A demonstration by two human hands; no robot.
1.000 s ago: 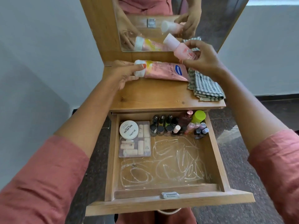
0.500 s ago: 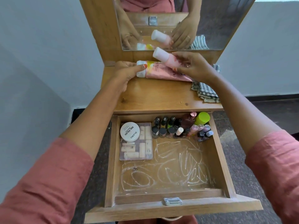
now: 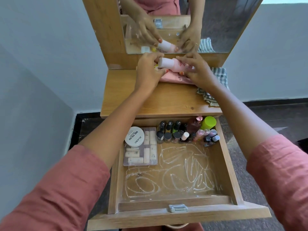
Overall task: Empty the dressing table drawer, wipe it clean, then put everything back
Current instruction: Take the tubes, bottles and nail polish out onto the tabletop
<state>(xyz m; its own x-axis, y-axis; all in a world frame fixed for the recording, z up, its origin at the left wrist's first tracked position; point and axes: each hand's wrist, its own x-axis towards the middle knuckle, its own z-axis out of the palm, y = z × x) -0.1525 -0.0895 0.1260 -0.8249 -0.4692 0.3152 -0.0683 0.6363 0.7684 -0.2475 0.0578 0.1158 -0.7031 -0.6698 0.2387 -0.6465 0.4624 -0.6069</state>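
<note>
The wooden dressing table top (image 3: 150,100) carries what has come out so far; below it the open wooden drawer (image 3: 173,212) keeps its near floor bare and streaked with white smears, while a clear flat box of small tubes (image 3: 145,151), a round white nail-polish tub (image 3: 134,136) and a far row of small nail polish bottles (image 3: 176,132) remain inside. A checked grey cloth (image 3: 218,77) lies far right on the top, untouched.

Since a second ago the pink squeeze bottle with a white cap (image 3: 171,64) has swung down from above the pink flat tube (image 3: 173,77) to lie across it, so emptying is only partly done.

Both arms reach far, side by side. The left hand (image 3: 148,72) pinches the cap end; the right hand (image 3: 196,72) is clamped on the bottle's body.
</note>
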